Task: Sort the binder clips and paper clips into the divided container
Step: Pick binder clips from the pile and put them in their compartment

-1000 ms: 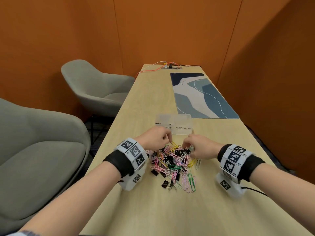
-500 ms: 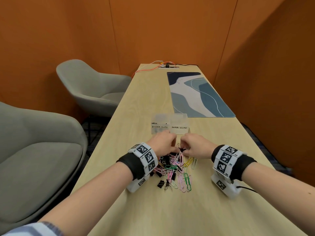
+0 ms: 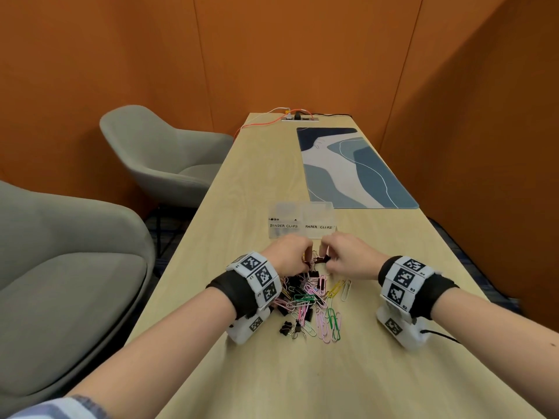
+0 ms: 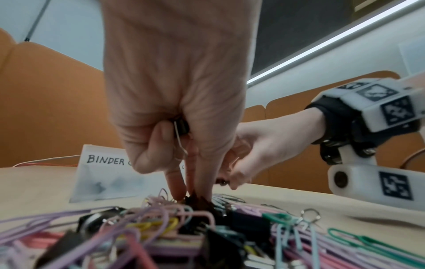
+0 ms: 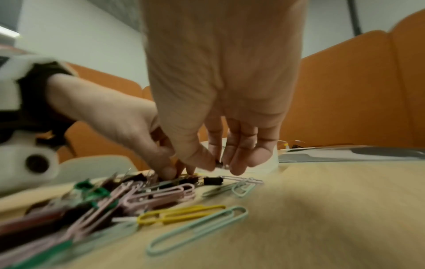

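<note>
A pile of coloured paper clips and black binder clips [image 3: 311,297] lies on the wooden table in front of the clear divided container [image 3: 302,234], labelled BINDER CLIPS on the left and PAPER CLIPS on the right. My left hand [image 3: 306,261] is at the pile's far edge. In the left wrist view it [image 4: 190,193] pinches a black binder clip [image 4: 197,200] in the pile and keeps another binder clip [image 4: 181,125] curled in its palm. My right hand [image 3: 326,257] is close beside it; thumb and fingers [image 5: 218,163] pinch a small black binder clip [image 5: 218,162] just above the table.
A blue patterned mat [image 3: 351,170] lies at the far right of the table, with cables [image 3: 272,119] at its far end. Two grey chairs [image 3: 163,158] stand on the left. Loose paper clips [image 5: 197,229] lie right of the pile. A few dark clips [image 3: 273,219] sit in the left compartment.
Both hands stayed at the pile's far edge and drew closer together, their fingertips now almost meeting. The head view shifted slightly.
</note>
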